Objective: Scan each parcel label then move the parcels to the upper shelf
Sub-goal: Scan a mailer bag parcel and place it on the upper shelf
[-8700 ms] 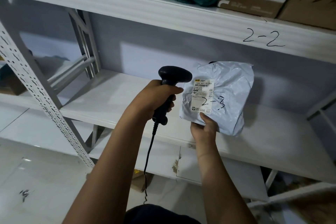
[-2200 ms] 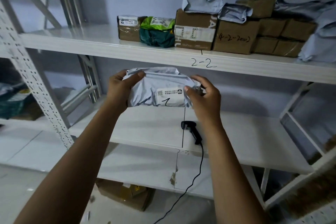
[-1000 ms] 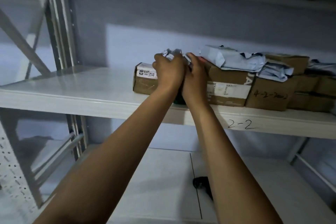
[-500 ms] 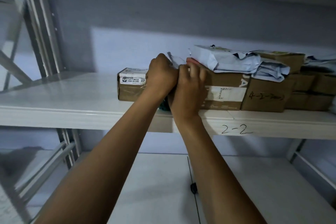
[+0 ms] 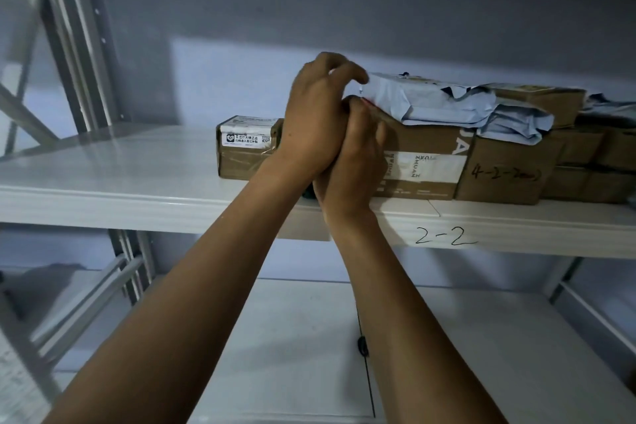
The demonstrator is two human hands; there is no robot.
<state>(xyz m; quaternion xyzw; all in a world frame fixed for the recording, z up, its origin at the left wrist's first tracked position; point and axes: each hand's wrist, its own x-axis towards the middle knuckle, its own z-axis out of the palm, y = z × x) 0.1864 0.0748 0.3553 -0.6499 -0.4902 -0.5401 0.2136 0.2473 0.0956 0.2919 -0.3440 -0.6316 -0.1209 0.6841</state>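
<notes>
Head view: the fingers (image 5: 347, 74) of the left hand (image 5: 316, 120) are curled, tips touching the end of a grey mailer (image 5: 430, 103). Those of the right hand (image 5: 351, 165) are curled just beneath, and whether anything is pinched cannot be told. The grey mailer is laid on a brown box (image 5: 426, 144) printed "ZHUAN" on the upper shelf (image 5: 103, 162), which is marked "2-2" at 5 o'clock. "4-2-" is written on a second box (image 5: 506, 175) at 3 o'clock.

Upper shelf (image 5: 103, 182): white, "2-2" handwritten in black. Boxes (image 5: 499, 172): brown cardboard. Mailer bags (image 5: 430, 103): pale grey-blue. Wall (image 5: 241, 27): grey.
</notes>
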